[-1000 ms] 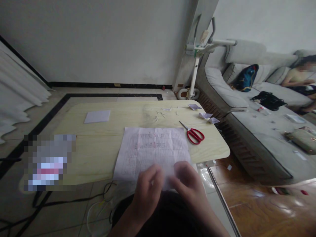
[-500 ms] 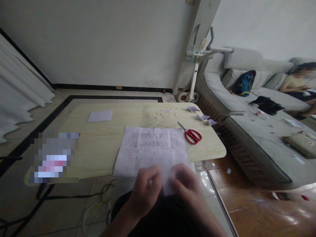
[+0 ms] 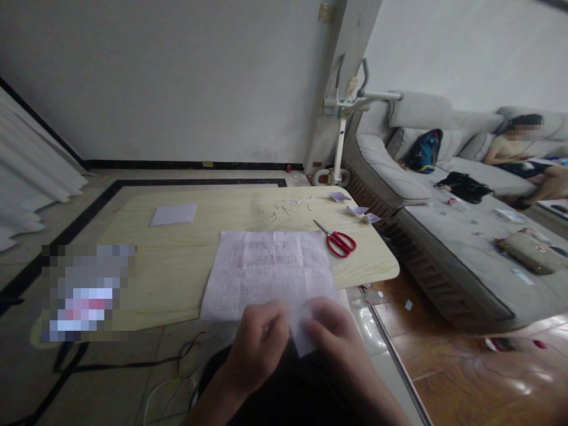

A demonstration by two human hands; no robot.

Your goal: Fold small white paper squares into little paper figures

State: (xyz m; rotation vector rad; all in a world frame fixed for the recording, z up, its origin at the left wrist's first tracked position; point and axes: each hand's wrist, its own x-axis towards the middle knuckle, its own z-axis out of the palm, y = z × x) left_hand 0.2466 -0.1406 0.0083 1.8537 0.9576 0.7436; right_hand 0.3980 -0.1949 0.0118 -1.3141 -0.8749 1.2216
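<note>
On the left, the left hand (image 3: 261, 332) is sitting with fingers curled, tips blurring at the paper piece (image 3: 302, 344); whether it is gripping, nobody can tell. Between the hands the paper piece is hanging, its visible length running down towards the lap, just below the fingertips, lying closer to the right hand (image 3: 332, 325). That hand is apparently pinching it, while the printed sheet (image 3: 266, 272) is lying beyond both.

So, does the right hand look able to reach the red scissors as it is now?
Probably yes: the red scissors lie uncovered on the table, beyond the right hand, with nothing standing between. But that hand seems occupied with white paper.
</note>
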